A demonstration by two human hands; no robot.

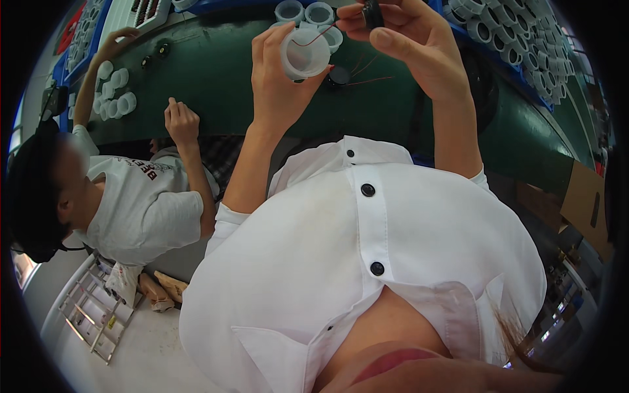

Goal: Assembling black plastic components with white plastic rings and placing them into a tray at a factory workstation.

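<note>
My left hand (280, 82) is closed round a translucent white plastic cup (306, 57), its open mouth tipped toward me. Up at the top edge, my right hand (422, 49) grips a small black round part (373, 13) between thumb and fingers. A thin red wire (324, 34) runs from near that part down into the cup's mouth. Just right of the cup, another black round piece (339, 76) lies on the green table (223, 72), with thin red wires beside it. Several more white cups (319, 13) stand behind the held one.
At the left a co-worker (141, 209) sits at the same table, one arm stretched past a group of white cups (118, 101). Small black parts (161, 48) lie near them. A blue crate of white rings (514, 36) stands at the far right, and a cardboard box (586, 203) below it.
</note>
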